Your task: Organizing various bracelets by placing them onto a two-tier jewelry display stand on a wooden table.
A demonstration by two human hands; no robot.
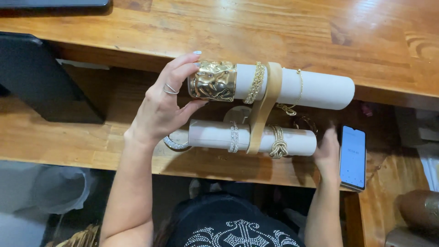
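My left hand (163, 103) grips a wide hammered gold cuff (213, 81) at the left end of the upper white roll (320, 89) of a two-tier bracelet stand. That roll also carries a beaded gold bracelet (256, 82) and a thin gold chain (299, 87). The lower white roll (210, 135) holds a sparkly silver bracelet (234, 136) and a knotted gold bangle (278, 142). A silver bangle (175, 144) lies at its left end. My right hand (328, 153) rests at the lower roll's right end, fingers spread. A tan upright (265, 105) joins both rolls.
A phone (353, 157) with a lit screen lies right of my right hand on the wooden lower shelf (68, 142). A black tablet-like panel (36, 77) leans at the left. A raised wooden counter (274, 32) runs behind the stand. A brown cylinder (418, 208) sits bottom right.
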